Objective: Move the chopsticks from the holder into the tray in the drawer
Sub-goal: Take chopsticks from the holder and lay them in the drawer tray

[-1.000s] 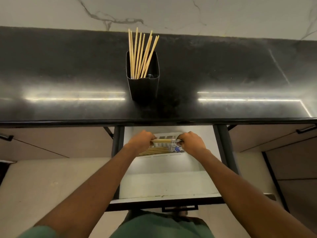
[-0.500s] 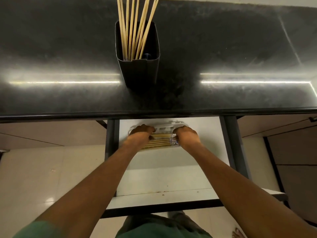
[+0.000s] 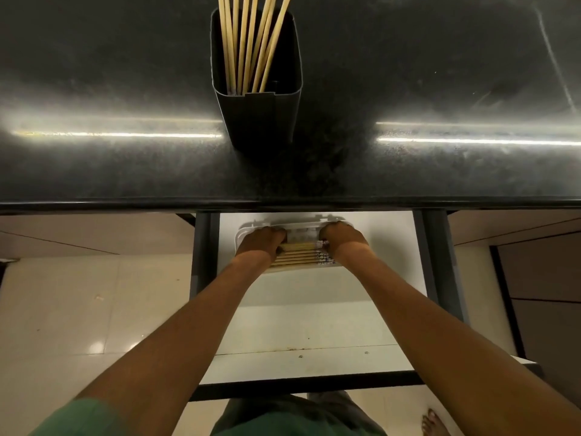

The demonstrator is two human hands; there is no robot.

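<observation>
A black rectangular holder (image 3: 257, 118) stands on the dark countertop (image 3: 408, 89) with several pale chopsticks (image 3: 248, 42) upright in it. Below, in the open white drawer (image 3: 314, 322), a white tray (image 3: 243, 231) holds several chopsticks (image 3: 298, 256) laid side by side. My left hand (image 3: 261, 242) grips the left ends of the topmost chopsticks in the tray. My right hand (image 3: 342, 240) grips their patterned right ends. Both hands sit down in the tray, and the fingers are mostly hidden behind the knuckles.
The countertop's front edge (image 3: 283, 204) overhangs the back of the drawer. Dark drawer rails (image 3: 204, 253) run along both sides. Cream floor tiles (image 3: 78, 309) lie at left and a cabinet front (image 3: 540, 309) at right. A bare foot (image 3: 435, 424) shows at the bottom.
The view has tilted down and closer, so the holder now sits at the top edge. Both hands have lowered the held chopsticks further back into the tray.
</observation>
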